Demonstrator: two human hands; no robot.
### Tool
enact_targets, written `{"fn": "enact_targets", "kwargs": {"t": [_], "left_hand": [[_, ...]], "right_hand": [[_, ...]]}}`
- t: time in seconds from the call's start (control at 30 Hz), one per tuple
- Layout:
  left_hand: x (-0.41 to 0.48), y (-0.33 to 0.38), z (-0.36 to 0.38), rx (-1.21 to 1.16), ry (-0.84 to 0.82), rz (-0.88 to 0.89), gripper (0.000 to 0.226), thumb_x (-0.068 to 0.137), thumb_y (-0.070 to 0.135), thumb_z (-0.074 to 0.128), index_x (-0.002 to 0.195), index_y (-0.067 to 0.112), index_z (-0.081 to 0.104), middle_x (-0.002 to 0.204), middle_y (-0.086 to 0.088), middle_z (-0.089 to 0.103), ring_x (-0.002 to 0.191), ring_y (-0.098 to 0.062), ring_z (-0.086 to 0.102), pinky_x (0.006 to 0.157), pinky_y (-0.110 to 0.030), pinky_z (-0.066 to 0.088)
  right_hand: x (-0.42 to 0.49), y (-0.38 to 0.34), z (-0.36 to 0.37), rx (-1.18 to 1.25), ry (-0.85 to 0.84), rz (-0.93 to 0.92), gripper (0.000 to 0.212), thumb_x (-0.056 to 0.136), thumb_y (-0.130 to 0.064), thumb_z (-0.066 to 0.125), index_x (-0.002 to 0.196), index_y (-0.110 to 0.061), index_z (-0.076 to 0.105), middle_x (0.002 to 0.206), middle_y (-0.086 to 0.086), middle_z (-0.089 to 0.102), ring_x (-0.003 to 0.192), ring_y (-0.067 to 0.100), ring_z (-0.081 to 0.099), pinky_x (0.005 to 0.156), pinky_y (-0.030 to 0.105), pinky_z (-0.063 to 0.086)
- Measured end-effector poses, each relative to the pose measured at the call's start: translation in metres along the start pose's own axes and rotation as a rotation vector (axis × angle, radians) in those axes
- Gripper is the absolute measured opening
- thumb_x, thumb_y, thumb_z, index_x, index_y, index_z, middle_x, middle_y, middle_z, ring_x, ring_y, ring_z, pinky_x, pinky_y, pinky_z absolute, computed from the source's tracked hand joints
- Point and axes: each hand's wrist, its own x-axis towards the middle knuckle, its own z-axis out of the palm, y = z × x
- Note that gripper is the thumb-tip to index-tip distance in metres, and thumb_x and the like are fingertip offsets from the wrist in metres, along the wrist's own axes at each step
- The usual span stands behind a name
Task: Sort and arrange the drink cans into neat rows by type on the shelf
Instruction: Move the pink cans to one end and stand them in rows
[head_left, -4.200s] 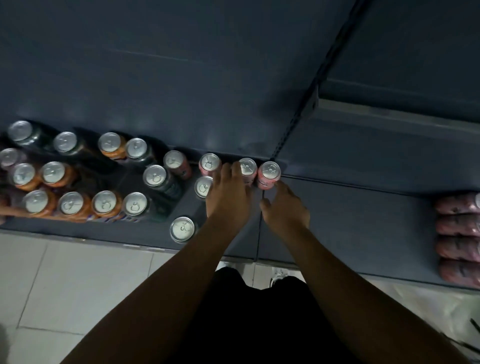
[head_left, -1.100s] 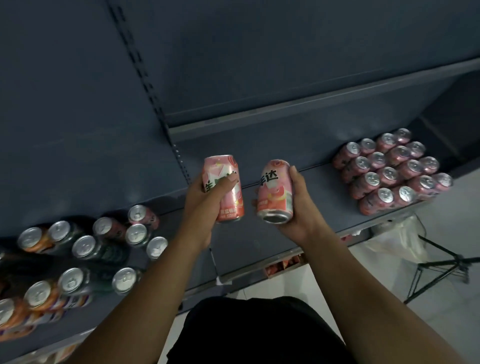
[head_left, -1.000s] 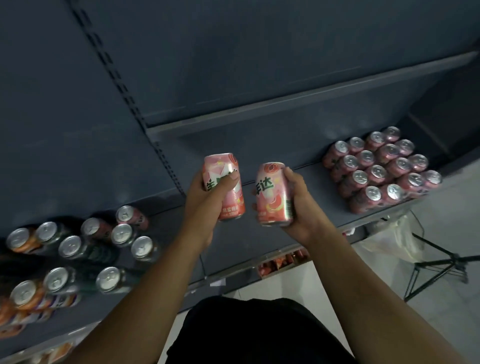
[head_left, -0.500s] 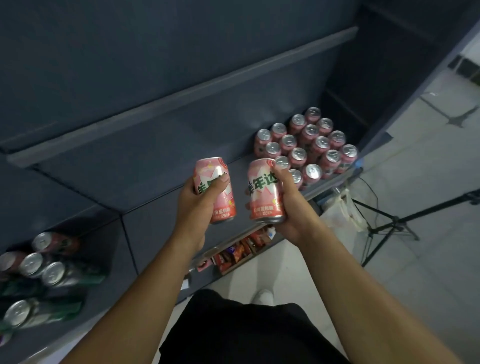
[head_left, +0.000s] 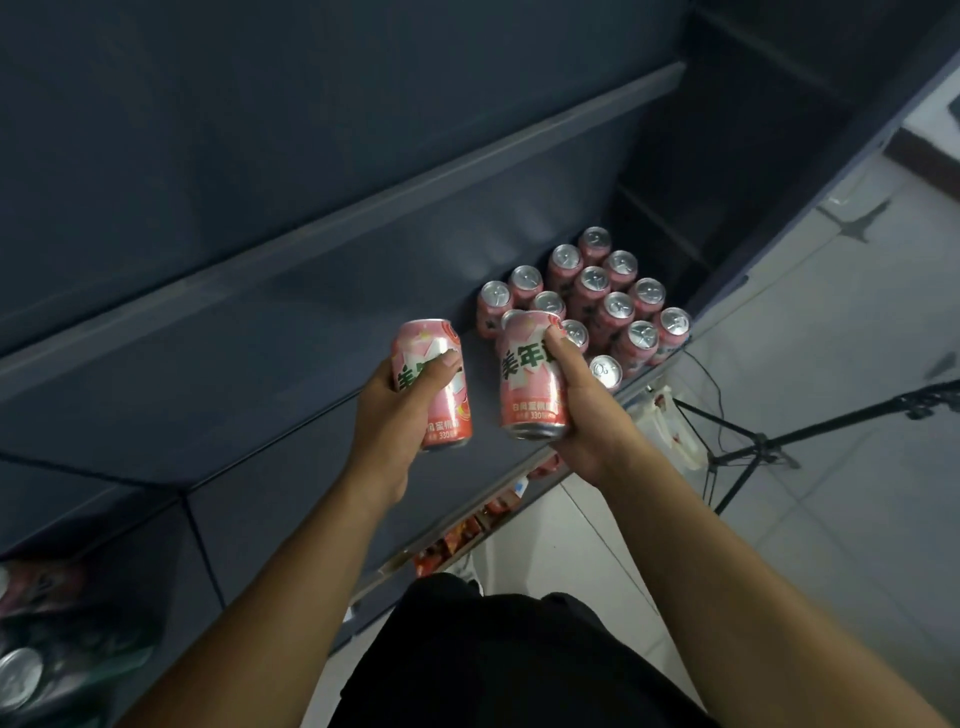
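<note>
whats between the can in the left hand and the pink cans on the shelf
The pink can in the right hand, per the head view.

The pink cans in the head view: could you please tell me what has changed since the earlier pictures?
The left hand took the left pink can and the right hand the right pink can from the mixed cluster, lifted them and carried them rightward along the shelf to the pink block. Grips and block are unchanged over the last second.

Dark blue shelf (head_left: 260, 395), pink cans (head_left: 597, 306) clustered upright
</note>
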Motion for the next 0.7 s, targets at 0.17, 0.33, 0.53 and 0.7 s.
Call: {"fn": "enact_targets", "kwargs": {"t": [0.17, 0.33, 0.53, 0.7], "left_hand": [[0.038, 0.007, -0.003, -0.017, -0.028, -0.04, 0.032, 0.086, 0.029, 0.079, 0.113, 0.019, 0.067, 0.096, 0.001, 0.075, 0.079, -0.011, 0.074, 0.06, -0.026, 0.057], [0.061, 0.005, -0.017, 0.009, -0.1, -0.053, 0.049, 0.079, 0.021, 0.086, 0.12, 0.013, 0.063, 0.1, -0.004, 0.075, 0.085, -0.016, 0.074, 0.064, -0.027, 0.058], [0.083, -0.009, -0.025, 0.032, -0.046, -0.056, 0.043, 0.082, 0.01, 0.083, 0.119, 0.013, 0.062, 0.105, -0.011, 0.073, 0.089, -0.019, 0.073, 0.068, -0.031, 0.06], [0.097, -0.027, -0.024, 0.058, 0.066, -0.063, 0.055, 0.077, 0.009, 0.086, 0.123, 0.019, 0.057, 0.109, -0.004, 0.071, 0.094, -0.017, 0.072, 0.07, -0.028, 0.06]], "right_hand": [[0.034, -0.011, 0.017, 0.051, 0.048, 0.009, 0.051, 0.095, -0.055, 0.058, 0.123, -0.013, 0.061, 0.105, 0.011, 0.076, 0.093, 0.024, 0.073, 0.08, 0.037, 0.059], [0.059, -0.007, 0.035, 0.023, 0.02, 0.052, 0.063, 0.074, -0.05, 0.073, 0.122, -0.012, 0.061, 0.105, 0.013, 0.072, 0.086, 0.023, 0.071, 0.075, 0.038, 0.061], [0.095, 0.001, 0.041, -0.134, -0.011, 0.053, 0.033, 0.093, -0.031, 0.07, 0.115, -0.009, 0.064, 0.1, 0.012, 0.07, 0.09, 0.026, 0.069, 0.083, 0.046, 0.059], [0.127, 0.009, 0.038, -0.265, -0.031, 0.054, 0.031, 0.092, -0.029, 0.072, 0.116, -0.011, 0.065, 0.095, 0.008, 0.073, 0.09, 0.027, 0.07, 0.085, 0.051, 0.058]]}}
